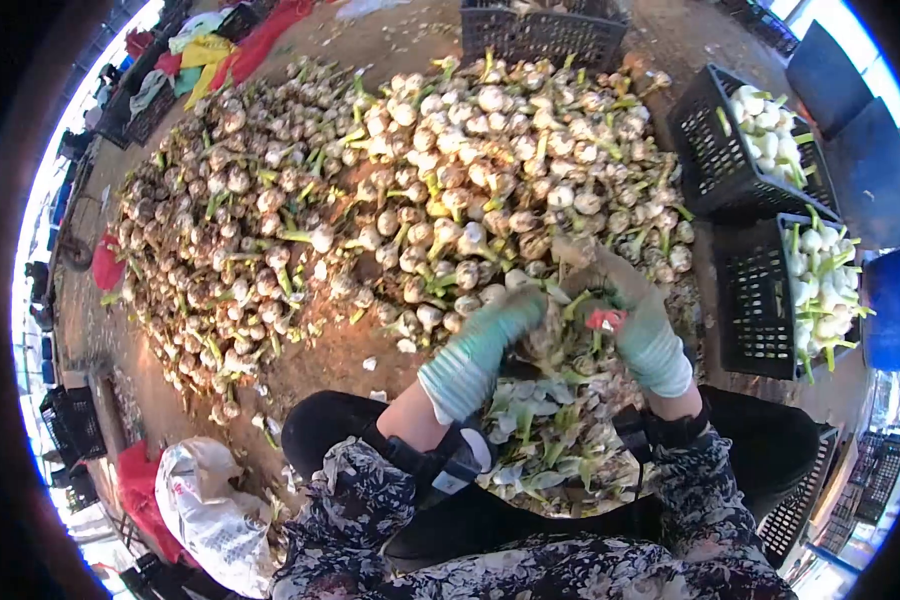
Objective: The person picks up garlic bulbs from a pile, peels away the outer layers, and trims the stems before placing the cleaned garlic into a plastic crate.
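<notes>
Both my hands wear pale green and white work gloves and meet above the front edge of a heap of garlic bulbs (490, 180). My left hand (500, 335) is closed, its fingers curled and blurred against a brownish shape that I cannot make out. Facing it, my right hand (632, 315) is closed round something with a red part (605, 320), seemingly a handle; the rest is hidden. Beneath the hands, between my legs, lies a pile of garlic peelings and leafy trimmings (545, 430).
Two black crates (755, 300) (705, 150) of cleaned white garlic stand at the right, beside a blue container (892, 310). Another black crate (540, 35) is behind the heap. A white sack (210, 510) lies at the lower left. Coloured bags (205, 60) lie at the upper left.
</notes>
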Available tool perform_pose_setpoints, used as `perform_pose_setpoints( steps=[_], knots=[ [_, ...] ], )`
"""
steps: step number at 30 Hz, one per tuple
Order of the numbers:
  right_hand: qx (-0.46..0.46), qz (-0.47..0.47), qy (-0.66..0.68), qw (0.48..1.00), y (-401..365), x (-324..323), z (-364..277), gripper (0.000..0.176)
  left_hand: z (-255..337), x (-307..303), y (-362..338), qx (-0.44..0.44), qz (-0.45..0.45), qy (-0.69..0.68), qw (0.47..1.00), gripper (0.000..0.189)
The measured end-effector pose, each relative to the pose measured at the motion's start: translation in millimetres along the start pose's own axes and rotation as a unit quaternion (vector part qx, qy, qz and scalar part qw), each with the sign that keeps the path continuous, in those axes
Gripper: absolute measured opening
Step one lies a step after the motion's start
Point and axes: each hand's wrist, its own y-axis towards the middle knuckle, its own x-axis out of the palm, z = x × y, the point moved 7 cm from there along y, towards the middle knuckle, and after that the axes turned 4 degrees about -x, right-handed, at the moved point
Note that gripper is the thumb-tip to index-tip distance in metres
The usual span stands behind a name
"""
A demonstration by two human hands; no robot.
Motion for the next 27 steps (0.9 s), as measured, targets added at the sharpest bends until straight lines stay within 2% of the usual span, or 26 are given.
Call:
perform_pose_setpoints(
  steps=[1, 2, 3, 4, 5, 6, 7, 8, 9, 10, 12, 14, 16, 18, 20, 21, 22, 23, 24, 25, 26, 27],
  knots=[
    [-0.004, 0.005, -0.004, 1.000, -1, -6, -8, 0.052, 3, 18, -16, -0.025, -0.022, -0.052, 0.998, 0.044],
    [-0.061, 0.004, 0.030, 0.998, -1, -9, -21, 0.055, 4, 22, -16, -0.022, -0.026, -0.050, 0.998, 0.044],
    [-0.117, 0.002, 0.066, 0.991, -3, -10, -33, 0.058, 13, 25, -17, 0.036, -0.034, -0.021, 0.999, 0.046],
    [-0.122, 0.004, 0.066, 0.990, -7, -8, -27, 0.058, 21, 28, -19, 0.092, -0.042, 0.009, 0.995, 0.047],
    [0.001, 0.086, 0.264, 0.961, -13, -9, 7, 0.059, 24, 24, -15, 0.135, -0.013, 0.036, 0.990, 0.050],
    [0.121, 0.160, 0.447, 0.872, -26, -4, 36, 0.061, 29, 18, -13, 0.225, 0.017, 0.103, 0.969, 0.055],
    [0.105, 0.142, 0.432, 0.884, -33, -1, 31, 0.059, 37, 24, -21, 0.306, 0.059, 0.196, 0.930, 0.059],
    [0.131, 0.136, 0.395, 0.899, -36, 4, 17, 0.059, 43, 32, -31, 0.381, 0.102, 0.285, 0.874, 0.063],
    [0.134, 0.151, 0.411, 0.889, -40, 8, 20, 0.057, 36, 30, -26, 0.394, 0.074, 0.222, 0.889, 0.071],
    [0.141, 0.168, 0.427, 0.877, -45, 11, 24, 0.056, 35, 33, -27, 0.392, 0.072, 0.223, 0.890, 0.071],
    [0.135, 0.197, 0.383, 0.892, -43, 17, 15, 0.052, 43, 50, -40, 0.460, 0.102, 0.393, 0.790, 0.076],
    [0.125, 0.222, 0.336, 0.907, -43, 12, 9, 0.049, 48, 61, -47, 0.465, 0.099, 0.418, 0.774, 0.078],
    [0.066, 0.188, 0.313, 0.929, -40, 12, -1, 0.043, 46, 55, -44, 0.478, 0.096, 0.377, 0.788, 0.078],
    [0.060, 0.168, 0.308, 0.934, -39, 13, -2, 0.044, 43, 50, -40, 0.474, 0.096, 0.371, 0.793, 0.078],
    [0.057, 0.173, 0.421, 0.889, -38, 15, 7, 0.049, 43, 51, -40, 0.455, 0.107, 0.383, 0.797, 0.077],
    [0.056, 0.174, 0.421, 0.888, -40, 8, 8, 0.049, 44, 53, -41, 0.455, 0.106, 0.383, 0.797, 0.077],
    [-0.056, 0.128, 0.171, 0.975, -37, -4, -20, 0.050, 45, 56, -43, 0.464, 0.114, 0.413, 0.775, 0.078],
    [-0.164, 0.071, -0.093, 0.980, -38, 0, -42, 0.050, 46, 58, -45, 0.471, 0.123, 0.443, 0.753, 0.078],
    [-0.162, 0.071, -0.092, 0.980, -37, 5, -39, 0.050, 44, 57, -44, 0.469, 0.123, 0.443, 0.754, 0.078],
    [-0.033, 0.128, 0.122, 0.984, -33, 5, -13, 0.049, 43, 54, -41, 0.466, 0.121, 0.420, 0.769, 0.079],
    [0.096, 0.177, 0.328, 0.923, -34, 11, 12, 0.047, 42, 51, -39, 0.463, 0.119, 0.397, 0.784, 0.080],
    [0.096, 0.176, 0.328, 0.923, -34, 9, 12, 0.047, 43, 49, -39, 0.463, 0.119, 0.396, 0.783, 0.080]
  ],
)
